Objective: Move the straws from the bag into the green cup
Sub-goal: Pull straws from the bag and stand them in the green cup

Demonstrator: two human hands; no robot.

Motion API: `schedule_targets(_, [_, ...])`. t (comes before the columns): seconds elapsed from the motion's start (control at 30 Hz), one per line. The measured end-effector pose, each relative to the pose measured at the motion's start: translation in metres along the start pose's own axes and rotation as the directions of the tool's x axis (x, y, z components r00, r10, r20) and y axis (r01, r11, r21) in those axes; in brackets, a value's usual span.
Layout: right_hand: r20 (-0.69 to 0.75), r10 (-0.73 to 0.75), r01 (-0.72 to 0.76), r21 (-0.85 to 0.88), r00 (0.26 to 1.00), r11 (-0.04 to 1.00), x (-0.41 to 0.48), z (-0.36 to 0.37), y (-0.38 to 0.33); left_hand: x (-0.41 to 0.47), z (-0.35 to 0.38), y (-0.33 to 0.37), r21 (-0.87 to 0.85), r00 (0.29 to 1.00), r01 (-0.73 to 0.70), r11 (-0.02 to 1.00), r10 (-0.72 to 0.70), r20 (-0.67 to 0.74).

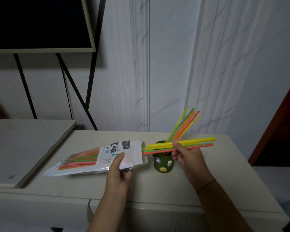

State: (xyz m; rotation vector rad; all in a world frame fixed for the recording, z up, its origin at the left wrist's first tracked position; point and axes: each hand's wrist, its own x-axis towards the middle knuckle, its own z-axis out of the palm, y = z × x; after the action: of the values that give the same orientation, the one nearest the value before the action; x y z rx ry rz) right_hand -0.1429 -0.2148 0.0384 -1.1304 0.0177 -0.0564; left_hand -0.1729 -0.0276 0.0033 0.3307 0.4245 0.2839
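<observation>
A clear and white plastic bag [97, 158] with several coloured straws inside lies tilted on the pale counter, its mouth toward the right. My left hand [119, 171] grips the bag near its mouth. My right hand [186, 156] pinches a small bundle of straws [196, 143], yellow, green and orange, held level just outside the bag's mouth and above the green cup [162, 162]. The cup stands upright right of the bag, with little stickers on its side. Several straws [184, 124] stand in it and lean up to the right.
The pale counter [216, 181] ends at a front edge near me and a right edge by a dark red surface [278, 131]. A flat grey slab [23, 148] lies at left. A dark screen on a black stand [40, 24] hangs behind, before a marbled wall.
</observation>
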Motion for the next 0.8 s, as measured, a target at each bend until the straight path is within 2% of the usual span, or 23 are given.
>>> schedule_targets(0.23, [0.028, 0.030, -0.032, 0.059, 0.999, 0.998, -0.009, 0.016, 0.012, -0.006, 0.001, -0.012, 0.012, 0.999, 0.038, 0.999, -0.037, -0.037])
schedule_targets(0.4, [0.027, 0.044, -0.044, -0.017, 0.999, 0.999, -0.012, 0.023, 0.021, -0.009, 0.002, -0.019, 0.035, 0.999, 0.048, 0.998, -0.048, -0.015])
schedule_targets(0.67, [-0.047, -0.008, 0.005, -0.069, 0.999, 0.998, -0.008, 0.011, 0.009, -0.003, -0.003, -0.008, 0.008, 0.999, 0.029, 1.000, -0.029, -0.020])
schedule_targets(0.8, [-0.101, -0.036, 0.032, -0.039, 0.994, 0.999, 0.003, -0.006, -0.008, 0.004, -0.007, 0.004, -0.003, 0.999, 0.001, 1.000, -0.001, -0.037])
